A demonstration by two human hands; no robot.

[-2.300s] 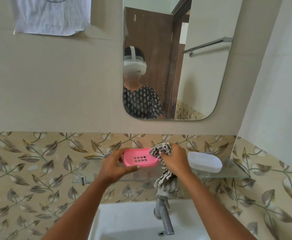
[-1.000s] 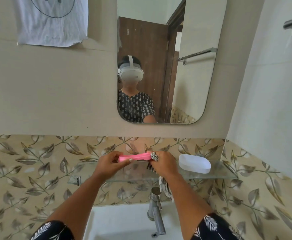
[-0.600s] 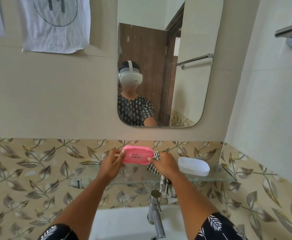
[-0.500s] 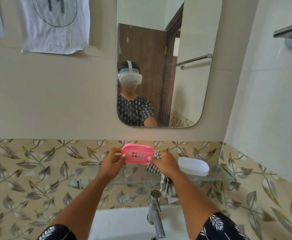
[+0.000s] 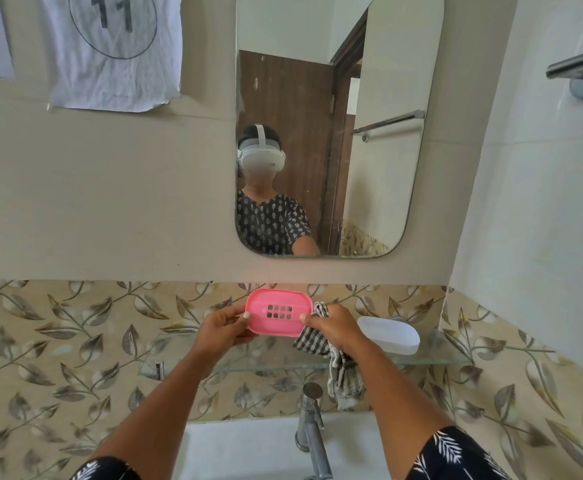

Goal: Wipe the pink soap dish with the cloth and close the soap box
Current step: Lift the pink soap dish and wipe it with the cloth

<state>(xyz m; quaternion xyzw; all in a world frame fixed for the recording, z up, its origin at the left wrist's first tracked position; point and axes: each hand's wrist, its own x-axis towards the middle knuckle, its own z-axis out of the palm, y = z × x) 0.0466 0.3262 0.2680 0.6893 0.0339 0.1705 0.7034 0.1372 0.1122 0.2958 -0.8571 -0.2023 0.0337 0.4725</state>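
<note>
The pink soap dish [image 5: 278, 312], with a block of small drain holes in its middle, is tilted up so its broad face is toward me. My left hand [image 5: 221, 329] grips its left end. My right hand [image 5: 337, 328] pinches its right end with the thumb while also holding the black-and-white checked cloth [image 5: 331, 356], which hangs down below the hand. The white soap box piece [image 5: 388, 334] lies on the glass shelf [image 5: 432, 355] just right of my right hand.
A chrome tap [image 5: 312, 431] rises from the white basin [image 5: 241, 452] right under my hands. A mirror [image 5: 380, 133] hangs above, a paper sheet marked 11 [image 5: 113, 53] is on the wall at upper left, and a towel bar [image 5: 581, 69] at upper right.
The dish went from edge-on to tilted upright facing me, and both hands now hold it by its ends. The cloth stays bunched in the right hand.
</note>
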